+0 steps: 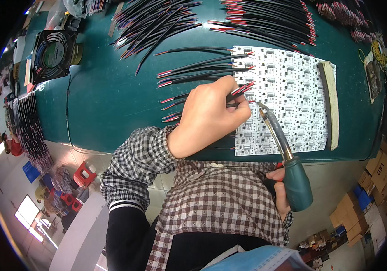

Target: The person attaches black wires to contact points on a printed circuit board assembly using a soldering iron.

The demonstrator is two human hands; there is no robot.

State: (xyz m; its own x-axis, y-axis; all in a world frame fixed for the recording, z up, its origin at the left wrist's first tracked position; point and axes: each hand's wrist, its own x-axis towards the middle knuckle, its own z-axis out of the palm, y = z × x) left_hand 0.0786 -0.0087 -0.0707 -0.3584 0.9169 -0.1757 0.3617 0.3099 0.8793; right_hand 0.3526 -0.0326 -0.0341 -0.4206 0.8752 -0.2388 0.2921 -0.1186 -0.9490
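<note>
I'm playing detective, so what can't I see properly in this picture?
In the head view:
- Part of the right hand: hidden behind the green handle of the soldering iron.
- Middles of the held wires: hidden by the left hand.
- Details on the white circuit boards: too small.
- Far end of the left wire pile: cut off by the top edge.
</note>
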